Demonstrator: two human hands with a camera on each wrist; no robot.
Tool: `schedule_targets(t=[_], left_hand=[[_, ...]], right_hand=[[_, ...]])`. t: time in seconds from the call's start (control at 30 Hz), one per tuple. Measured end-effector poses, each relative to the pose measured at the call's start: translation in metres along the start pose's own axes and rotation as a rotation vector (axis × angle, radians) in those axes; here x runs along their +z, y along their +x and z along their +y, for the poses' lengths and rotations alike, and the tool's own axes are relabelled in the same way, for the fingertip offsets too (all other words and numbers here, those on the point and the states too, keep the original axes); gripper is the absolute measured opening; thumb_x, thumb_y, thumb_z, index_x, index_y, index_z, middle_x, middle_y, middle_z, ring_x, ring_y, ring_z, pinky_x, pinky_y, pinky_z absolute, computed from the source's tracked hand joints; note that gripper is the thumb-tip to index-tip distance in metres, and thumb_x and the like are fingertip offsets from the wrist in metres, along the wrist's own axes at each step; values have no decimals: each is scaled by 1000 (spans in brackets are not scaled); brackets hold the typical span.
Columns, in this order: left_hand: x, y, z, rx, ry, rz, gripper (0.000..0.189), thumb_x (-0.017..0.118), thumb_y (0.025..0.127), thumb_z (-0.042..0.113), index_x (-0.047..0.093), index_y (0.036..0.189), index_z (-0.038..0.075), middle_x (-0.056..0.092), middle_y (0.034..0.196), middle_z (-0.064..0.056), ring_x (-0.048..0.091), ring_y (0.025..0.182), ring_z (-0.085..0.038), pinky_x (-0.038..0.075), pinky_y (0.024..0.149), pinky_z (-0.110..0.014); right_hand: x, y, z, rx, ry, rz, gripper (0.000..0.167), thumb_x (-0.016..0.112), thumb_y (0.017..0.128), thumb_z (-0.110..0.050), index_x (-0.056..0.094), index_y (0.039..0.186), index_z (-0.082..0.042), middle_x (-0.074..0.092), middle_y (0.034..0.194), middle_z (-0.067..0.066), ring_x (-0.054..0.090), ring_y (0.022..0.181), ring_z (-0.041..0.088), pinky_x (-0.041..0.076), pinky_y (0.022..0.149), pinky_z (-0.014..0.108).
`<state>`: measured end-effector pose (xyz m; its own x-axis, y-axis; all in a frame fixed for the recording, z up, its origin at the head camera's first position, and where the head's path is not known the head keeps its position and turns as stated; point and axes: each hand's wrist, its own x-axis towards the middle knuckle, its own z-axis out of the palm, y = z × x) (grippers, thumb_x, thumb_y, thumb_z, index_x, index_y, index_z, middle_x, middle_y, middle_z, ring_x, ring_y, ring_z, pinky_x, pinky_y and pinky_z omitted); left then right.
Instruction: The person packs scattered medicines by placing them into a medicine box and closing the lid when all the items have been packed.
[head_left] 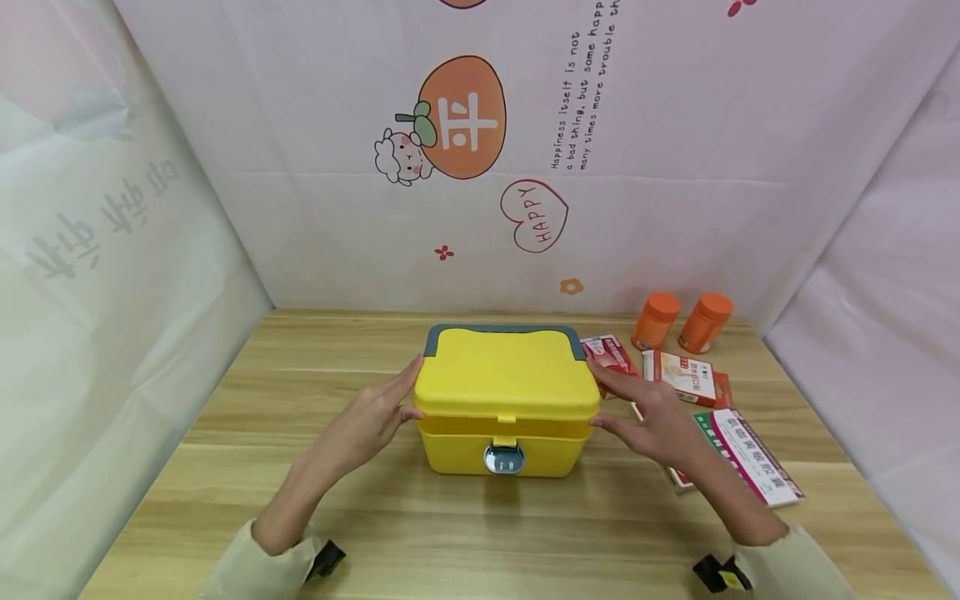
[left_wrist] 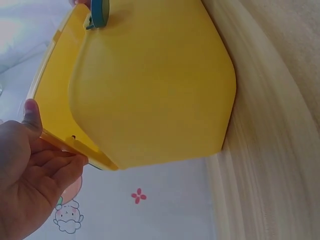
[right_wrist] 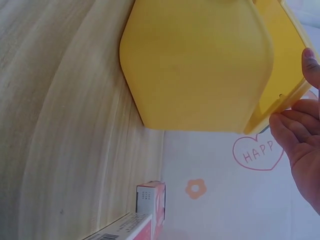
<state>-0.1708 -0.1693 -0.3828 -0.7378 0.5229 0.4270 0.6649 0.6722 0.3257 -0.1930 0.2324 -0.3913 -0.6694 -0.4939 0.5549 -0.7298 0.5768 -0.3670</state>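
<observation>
A yellow storage box [head_left: 459, 454] stands on the table, its front facing me. Its yellow lid [head_left: 506, 375] is partly raised, leaving a gap along the front. A grey-blue handle [head_left: 432, 342] lies along the lid's back edge, and a grey-blue latch [head_left: 504, 459] hangs down on the front. My left hand [head_left: 367, 421] holds the lid's left side, thumb near the front corner and fingers along the side edge. On the opposite side, my right hand [head_left: 652, 417] holds the lid the same way. The box's inside is mostly hidden.
Two orange bottles [head_left: 681, 322] stand at the back right. Several flat medicine boxes lie right of the yellow box, including a red-and-white box [head_left: 684, 377] and a green-and-white box [head_left: 753, 458], partly behind my right arm. Patterned white cloth [head_left: 337, 242] hangs behind the table.
</observation>
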Motion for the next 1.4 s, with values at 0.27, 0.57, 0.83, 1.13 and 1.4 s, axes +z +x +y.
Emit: schedule_targets(t=[0.27,0.57,0.83,1.13,1.4], left_hand=[[-2,2,1,18,6,35,76,70,87,17,35,151,-7,59,138,-25,69,111,-34,60,86,-37],[-9,8,2,45,-12,45,70,61,91,27,40,148,-8,62,134,-25,68,113,-35,59,87,-38],[-15,12,6,21,-27,17,69,67,89,16,39,148,-8,62,134,-24,68,114,-32,59,88,-36],[-17,16,5,42,-17,22,66,67,90,16,41,147,-8,67,129,-21,71,108,-27,59,87,-34],[-21,19,9,12,-25,-21,67,64,94,17,37,149,-10,68,126,-19,69,97,-19,59,88,-34]], right_hand=[[-3,4,-1,-9,44,5,74,86,73,-9,56,141,-5,69,127,14,72,103,30,43,92,2],[-7,9,-3,-5,99,8,70,85,74,-5,58,139,-3,67,130,15,72,105,26,49,86,6],[-11,13,-3,3,81,-4,67,84,75,-5,60,137,-2,71,123,14,74,100,26,52,83,10],[-15,17,-2,-14,45,-9,64,84,76,-9,61,135,-2,74,117,12,75,95,25,49,83,4],[-19,20,-5,-19,52,-27,61,82,77,-6,61,134,2,74,117,15,75,96,27,50,83,5]])
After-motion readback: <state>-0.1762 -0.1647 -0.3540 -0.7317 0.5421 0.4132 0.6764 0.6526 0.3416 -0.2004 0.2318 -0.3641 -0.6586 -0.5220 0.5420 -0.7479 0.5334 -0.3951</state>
